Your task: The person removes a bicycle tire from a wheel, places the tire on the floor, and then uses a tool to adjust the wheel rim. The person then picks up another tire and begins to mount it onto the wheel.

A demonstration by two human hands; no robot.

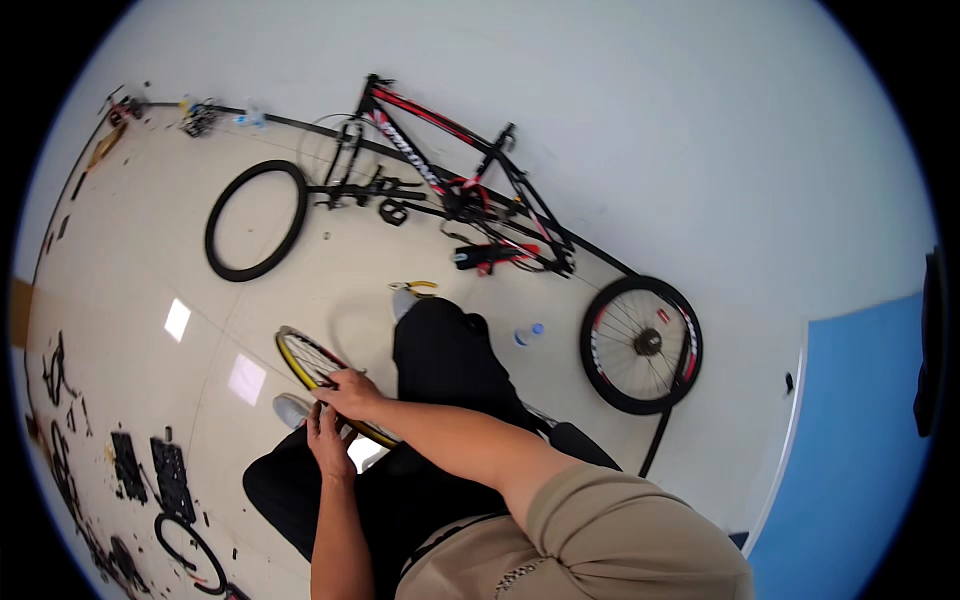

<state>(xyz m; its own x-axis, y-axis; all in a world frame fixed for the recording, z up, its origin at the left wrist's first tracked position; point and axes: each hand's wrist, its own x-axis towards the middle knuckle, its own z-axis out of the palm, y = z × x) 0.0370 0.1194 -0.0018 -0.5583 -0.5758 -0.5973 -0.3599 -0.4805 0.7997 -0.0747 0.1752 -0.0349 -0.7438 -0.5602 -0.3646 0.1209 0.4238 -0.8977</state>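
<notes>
A bare bicycle wheel [296, 358] with spokes and a yellow band round its rim stands tilted between my legs, with no tyre on it. My right hand [352, 394] is closed over the rim on its upper side. Just nearer to me, my left hand [330, 440] has its fingers upright against the same stretch of rim, the thumb bent toward it. What lies between the fingertips is too small to make out. Pliers with yellow handles [424, 290] lie on the floor by my right foot.
Against the wall leans a black and red bicycle frame [430, 115]. A loose tyre [214, 215] lies left of it, a rear wheel with tyre [592, 350] rests at right. A plastic bottle [522, 337] lies near my knee. Black tool trays [172, 478] and scattered parts cover the left floor.
</notes>
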